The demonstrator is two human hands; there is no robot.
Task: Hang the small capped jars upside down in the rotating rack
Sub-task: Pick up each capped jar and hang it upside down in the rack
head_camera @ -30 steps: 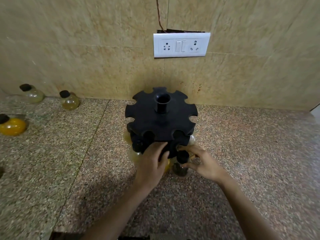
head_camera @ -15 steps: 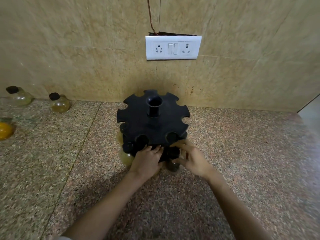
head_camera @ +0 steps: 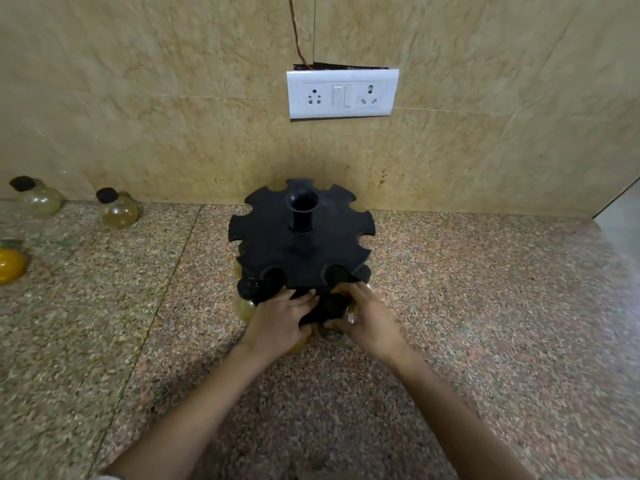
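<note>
Rack: the black rotating rack stands on the granite surface, close to the tiled wall. The top tier's slots are seen open all round. The lower tier is mostly hidden beneath it.
Jar in hand: a small capped jar is held at the rack's 6 o'clock edge, level with the lower tier. Whether its neck is seated in a slot cannot be told.
Right hand: the right hand has its fingers curled round that jar.
Left hand: the left hand is laid at about 7 o'clock on the lower tier with its fingers nearly straight, judged to be steadying the rack. Nothing is seen gripped.
Hung jars: one dark-capped hung jar shows at 8 o'clock, and a yellow glimpse is seen under the left palm.
Waiting jars: at 9 to 10 o'clock, well apart from the rack, two pale jars and a yellow jar are left on the surface.
Handling: the jars are judged light, rigid, smooth and breakable, and likely slippery at the round belly. The belly is best cupped with the neck left free to slide into a slot.
Risk: the rack may turn when pushed, so it should be braced.
Wall: a white switchboard is mounted at 12 o'clock.
</note>
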